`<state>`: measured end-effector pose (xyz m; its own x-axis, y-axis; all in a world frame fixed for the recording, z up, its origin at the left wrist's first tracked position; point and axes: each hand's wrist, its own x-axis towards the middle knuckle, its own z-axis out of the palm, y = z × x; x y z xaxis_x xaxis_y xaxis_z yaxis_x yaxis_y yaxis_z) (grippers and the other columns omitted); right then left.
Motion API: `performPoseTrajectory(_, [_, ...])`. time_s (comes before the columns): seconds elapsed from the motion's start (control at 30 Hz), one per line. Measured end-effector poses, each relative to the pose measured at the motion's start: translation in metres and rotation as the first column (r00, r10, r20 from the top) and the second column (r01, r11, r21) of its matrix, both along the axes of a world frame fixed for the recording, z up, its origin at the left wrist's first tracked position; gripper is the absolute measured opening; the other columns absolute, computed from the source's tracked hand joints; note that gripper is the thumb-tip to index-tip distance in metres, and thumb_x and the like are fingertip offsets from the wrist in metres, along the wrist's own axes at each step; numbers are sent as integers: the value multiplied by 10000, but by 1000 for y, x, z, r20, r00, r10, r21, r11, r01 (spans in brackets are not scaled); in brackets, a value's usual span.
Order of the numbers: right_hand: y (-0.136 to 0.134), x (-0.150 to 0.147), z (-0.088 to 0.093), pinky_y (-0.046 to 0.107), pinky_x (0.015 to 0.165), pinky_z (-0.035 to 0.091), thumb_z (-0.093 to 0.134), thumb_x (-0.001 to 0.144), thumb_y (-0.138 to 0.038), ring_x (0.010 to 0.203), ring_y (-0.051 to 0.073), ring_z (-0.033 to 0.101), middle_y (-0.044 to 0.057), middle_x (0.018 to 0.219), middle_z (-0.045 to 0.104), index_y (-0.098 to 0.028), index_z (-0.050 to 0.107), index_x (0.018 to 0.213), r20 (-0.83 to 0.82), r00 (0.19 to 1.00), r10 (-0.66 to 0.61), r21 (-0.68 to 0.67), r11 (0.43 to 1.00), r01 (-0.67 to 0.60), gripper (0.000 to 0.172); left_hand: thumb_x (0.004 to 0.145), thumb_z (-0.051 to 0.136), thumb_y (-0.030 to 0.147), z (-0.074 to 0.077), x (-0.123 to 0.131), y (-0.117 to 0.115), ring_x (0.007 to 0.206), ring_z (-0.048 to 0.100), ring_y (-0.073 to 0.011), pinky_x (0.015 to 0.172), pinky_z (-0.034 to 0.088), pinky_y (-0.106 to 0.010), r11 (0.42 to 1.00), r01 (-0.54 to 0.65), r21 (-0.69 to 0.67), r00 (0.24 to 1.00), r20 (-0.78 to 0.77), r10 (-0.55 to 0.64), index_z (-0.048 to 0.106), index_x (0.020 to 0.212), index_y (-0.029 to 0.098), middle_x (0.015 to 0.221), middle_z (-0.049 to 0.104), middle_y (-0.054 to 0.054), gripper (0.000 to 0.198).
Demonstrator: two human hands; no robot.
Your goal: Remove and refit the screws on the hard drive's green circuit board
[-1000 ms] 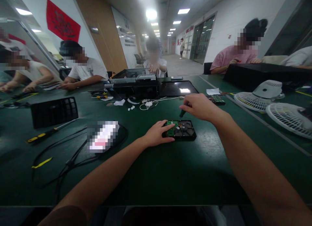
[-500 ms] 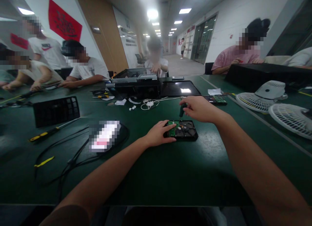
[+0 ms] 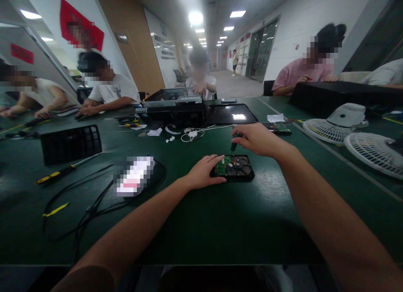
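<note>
A black hard drive with a green circuit board lies on the green table in front of me. My left hand rests on the drive's left edge, fingers laid over it, holding it down. My right hand is closed round a small dark screwdriver, held upright with its tip above the drive's far left corner.
An open computer case and a black panel stand behind. White cables, a second circuit board, a yellow-handled screwdriver, a black grille, black cords and white fan parts lie around. Other people sit at the table.
My right hand with the screwdriver has shifted slightly over the drive's far left corner. My left hand has stayed on the drive.
</note>
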<state>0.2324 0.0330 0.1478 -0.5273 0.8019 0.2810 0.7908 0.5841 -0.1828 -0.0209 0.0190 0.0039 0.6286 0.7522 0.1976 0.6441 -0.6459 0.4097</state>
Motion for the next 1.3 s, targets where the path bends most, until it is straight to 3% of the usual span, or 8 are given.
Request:
performPoseTrajectory(0.27, [-1,-2,1,383,767,493,624,969,-352,795,235,701,88,887,765,-175,747,1125,20,1000,21,10,1000,-22,265,827,776,680,-1,0,3,1482,426,-354,1218,384,-526,1000,9,-13,998,64,-8,347,1620,251,1616,459,-125,999])
performPoseTrajectory(0.43, [1,-1,-2,372,770,487,619,965,-318,784,227,699,75,880,764,-184,742,1171,1,999,43,3,999,-43,275,817,749,726,2,-1,1,1479,431,-367,1214,390,-523,999,1,-38,998,61,1,295,1644,229,1631,434,-141,1066])
performPoseTrajectory(0.6, [2,0,-3,374,773,485,654,956,-338,824,238,689,71,923,755,-213,718,1175,1,1000,4,31,1000,-4,260,1033,506,581,4,-3,0,1470,452,-312,1214,396,-502,993,-41,-113,992,114,54,277,1651,219,1617,456,-132,752])
performPoseTrajectory(0.77, [2,2,-1,373,767,477,668,945,-328,829,245,687,64,901,749,-225,732,1098,37,999,-18,14,1000,18,195,1054,477,436,1,-4,5,1476,441,-288,1241,370,-509,993,-18,-118,989,145,36,419,1579,261,1592,498,-81,556])
performPoseTrajectory(1.03, [2,-1,-1,410,835,504,653,929,-333,873,273,704,112,968,769,-169,750,1145,56,998,0,57,998,-3,288,1066,479,406,-3,-4,7,1531,376,-283,1254,335,-541,998,15,-64,995,104,-8,509,1523,300,1624,465,-68,470])
performPoseTrajectory(1.2, [1,-3,-1,464,954,498,534,955,-236,1074,335,692,174,1174,752,-144,744,1196,106,994,8,92,996,-17,333,1063,502,415,-3,-4,6,1521,389,-302,1244,348,-538,999,19,-27,997,76,-17,548,1497,275,1632,442,-95,458])
performPoseTrajectory(1.3, [1,-2,-1,460,922,504,526,970,-235,994,311,707,156,1115,761,-157,705,1237,76,997,0,60,998,-5,331,1052,531,427,-2,-4,5,1520,388,-308,1237,359,-538,999,18,-30,997,72,-16,550,1496,275,1633,435,-102,470])
